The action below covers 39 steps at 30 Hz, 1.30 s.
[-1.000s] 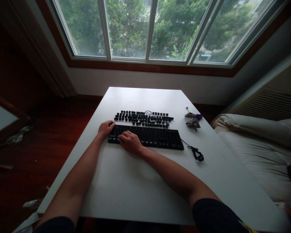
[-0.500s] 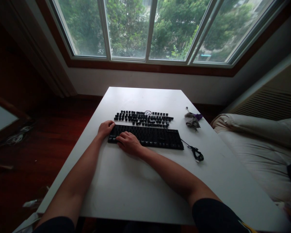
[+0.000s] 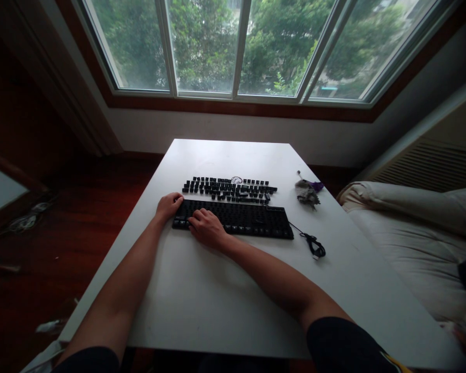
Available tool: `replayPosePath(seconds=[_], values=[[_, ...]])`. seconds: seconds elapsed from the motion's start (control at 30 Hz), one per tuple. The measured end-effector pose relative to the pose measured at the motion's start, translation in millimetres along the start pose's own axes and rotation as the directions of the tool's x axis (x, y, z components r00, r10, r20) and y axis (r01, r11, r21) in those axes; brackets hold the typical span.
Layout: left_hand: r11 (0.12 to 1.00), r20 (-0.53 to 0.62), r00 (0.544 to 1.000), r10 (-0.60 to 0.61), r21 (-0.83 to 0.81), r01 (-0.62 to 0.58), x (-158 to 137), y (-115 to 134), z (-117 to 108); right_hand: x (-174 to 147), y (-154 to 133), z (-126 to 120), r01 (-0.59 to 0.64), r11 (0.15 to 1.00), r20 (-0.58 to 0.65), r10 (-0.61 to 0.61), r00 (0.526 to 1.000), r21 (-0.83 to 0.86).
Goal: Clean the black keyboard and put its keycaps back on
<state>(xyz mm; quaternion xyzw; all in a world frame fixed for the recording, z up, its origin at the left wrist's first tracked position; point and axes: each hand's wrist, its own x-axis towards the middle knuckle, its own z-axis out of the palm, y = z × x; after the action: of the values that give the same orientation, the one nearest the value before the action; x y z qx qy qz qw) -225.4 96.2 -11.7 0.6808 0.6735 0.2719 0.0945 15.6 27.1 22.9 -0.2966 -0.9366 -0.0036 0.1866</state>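
A black keyboard (image 3: 248, 220) lies flat on the white table, with keycaps along its front row and a mostly bare key field behind. At its upper left corner my left hand (image 3: 168, 206) is closed on the edge, thumb toward the keys. My right hand (image 3: 207, 227) is over the left part of the keyboard, its fingers bent down onto the front rows. Whatever is under those fingertips is too small and hidden to make out. Just behind the keyboard, loose black keycaps (image 3: 229, 189) stand in several rows.
A coiled black cable (image 3: 314, 247) runs off the keyboard's right side. Farther back on the right is a grey, fluffy cloth-like thing (image 3: 307, 192) with a purple part. The white table (image 3: 217, 300) stands before a window (image 3: 205, 52); a pale couch (image 3: 396, 243) is at right.
My right hand has shifted very slightly to the right and back over the front-left keys. My left hand stays at the keyboard's corner.
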Motion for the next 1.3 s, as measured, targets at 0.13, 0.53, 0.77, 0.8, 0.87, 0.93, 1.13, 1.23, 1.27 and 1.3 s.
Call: replayPosePath(seconds=[0.13, 0.53, 0.77, 0.8, 0.87, 0.93, 1.13, 1.23, 1.27, 1.3], values=[[1.000, 0.002, 1.000, -0.012, 0.004, 0.012, 0, 2, -1, 0, -1, -2, 0.018, 1.000, 0.018, -0.017, 1.000, -0.026], [1.000, -0.004, 1.000, -0.020, -0.006, 0.020, -2, 5, -2, -1, -6, 2, 0.050, 0.999, 0.000, -0.050, 0.999, -0.005], [1.000, 0.000, 1.000, -0.005, -0.002, 0.005, -1, 2, -1, -3, -1, 6, 0.162, 0.983, -0.061, -0.157, 0.986, 0.082], [1.000, 0.000, 1.000, -0.001, -0.004, 0.001, -1, 1, 0, -4, -1, 7, 0.175, 0.981, -0.058, -0.170, 0.984, 0.089], [1.000, 0.002, 1.000, 0.003, -0.003, -0.003, -1, 1, 0, -5, -2, 8, 0.185, 0.978, -0.033, -0.183, 0.983, 0.091], [1.000, 0.005, 1.000, -0.002, 0.002, 0.002, -1, 2, 0, -5, -2, 9, 0.186, 0.979, -0.010, -0.185, 0.983, 0.082], [1.000, 0.018, 1.000, -0.012, 0.004, 0.012, -1, 4, -2, -2, -4, 14, 0.203, 0.977, 0.015, -0.204, 0.979, 0.066], [1.000, 0.019, 1.000, -0.017, 0.005, 0.017, -1, 4, -3, 0, -6, 16, 0.213, 0.976, 0.038, -0.215, 0.976, 0.052], [1.000, 0.017, 1.000, -0.016, 0.004, 0.016, -1, 4, -2, 1, -7, 15, 0.220, 0.974, 0.046, -0.222, 0.974, 0.048], [1.000, 0.015, 1.000, -0.016, 0.003, 0.016, -1, 4, -2, 1, -8, 15, 0.228, 0.973, 0.054, -0.230, 0.972, 0.044]])
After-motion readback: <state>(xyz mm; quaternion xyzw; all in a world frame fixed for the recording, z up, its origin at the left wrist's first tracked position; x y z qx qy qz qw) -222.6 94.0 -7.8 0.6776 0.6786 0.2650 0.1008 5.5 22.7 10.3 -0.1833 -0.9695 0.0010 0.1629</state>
